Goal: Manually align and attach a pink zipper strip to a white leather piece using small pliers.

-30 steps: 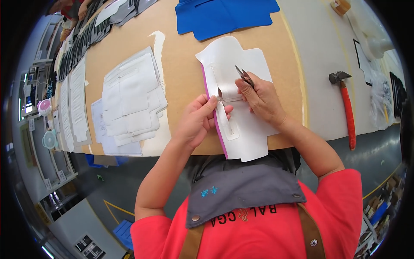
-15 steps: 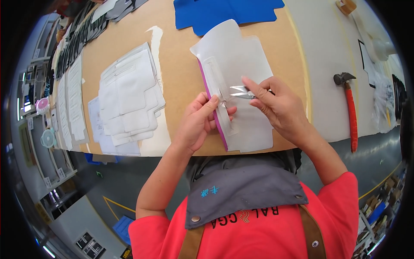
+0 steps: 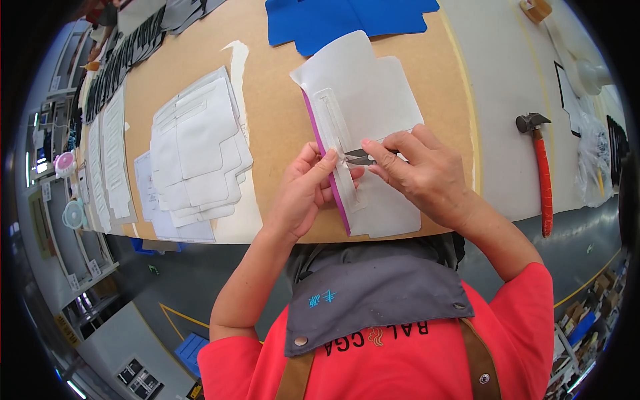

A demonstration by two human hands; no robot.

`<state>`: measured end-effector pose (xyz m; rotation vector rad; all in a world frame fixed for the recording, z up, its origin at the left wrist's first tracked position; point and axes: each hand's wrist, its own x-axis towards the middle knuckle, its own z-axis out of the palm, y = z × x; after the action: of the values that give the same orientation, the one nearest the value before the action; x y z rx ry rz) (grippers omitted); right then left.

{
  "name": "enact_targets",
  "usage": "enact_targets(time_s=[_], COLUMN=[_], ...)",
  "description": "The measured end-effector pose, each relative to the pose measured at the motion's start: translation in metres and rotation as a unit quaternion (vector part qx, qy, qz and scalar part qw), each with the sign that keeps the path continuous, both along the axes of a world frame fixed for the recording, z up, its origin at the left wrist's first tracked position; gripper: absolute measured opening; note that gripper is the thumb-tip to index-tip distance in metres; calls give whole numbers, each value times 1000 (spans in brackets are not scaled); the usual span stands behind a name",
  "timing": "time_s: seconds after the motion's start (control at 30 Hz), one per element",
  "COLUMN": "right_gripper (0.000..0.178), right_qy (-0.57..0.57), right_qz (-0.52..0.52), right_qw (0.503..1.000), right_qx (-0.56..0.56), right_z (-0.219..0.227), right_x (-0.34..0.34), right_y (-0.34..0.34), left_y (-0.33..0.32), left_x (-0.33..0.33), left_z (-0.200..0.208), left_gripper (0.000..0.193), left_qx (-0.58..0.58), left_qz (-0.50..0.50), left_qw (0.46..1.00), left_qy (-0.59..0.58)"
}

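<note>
A white sheet-like panel (image 3: 387, 93) with a purple underside along its left edge lies in front of me, folded up on that side. My left hand (image 3: 310, 183) pinches this raised edge, thumb on top and fingers beneath. A long raised strip (image 3: 327, 107) runs along the panel beside the thumb. In my right hand (image 3: 427, 170) is a small pair of thread snips (image 3: 362, 157), its fingers closed round the handles. The blades point left, with their tips at the strip next to my left thumb. Whatever lies between the tips is too small to make out.
A stack of white cut panels (image 3: 197, 143) lies left on the brown-topped table (image 3: 277, 87). Blue pieces (image 3: 353, 23) are at the far side. A red-handled hammer (image 3: 541, 167) rests on the right, near a clear plastic bag (image 3: 593, 160).
My right hand has brought the snips left and slightly down, so their tips now meet the strip by my left thumb. The left hand keeps its hold.
</note>
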<state>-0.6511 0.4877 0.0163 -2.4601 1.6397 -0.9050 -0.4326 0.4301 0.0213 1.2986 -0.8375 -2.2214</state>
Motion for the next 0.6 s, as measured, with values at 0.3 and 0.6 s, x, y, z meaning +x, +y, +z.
enact_targets(time_s=[0.3, 0.6], right_gripper=[38, 33], right_qy=[57, 70], right_qz=[29, 39], right_qw=[997, 995], right_qx=[-43, -52], right_z=[5, 6], right_x=[2, 4], right_y=[-3, -6], left_y=[1, 0], left_x=[1, -2], left_z=[-1, -2], left_gripper=[22, 22], left_qx=[-4, -14], left_qz=[-1, -6], left_qw=[1000, 1000], left_qy=[0, -2])
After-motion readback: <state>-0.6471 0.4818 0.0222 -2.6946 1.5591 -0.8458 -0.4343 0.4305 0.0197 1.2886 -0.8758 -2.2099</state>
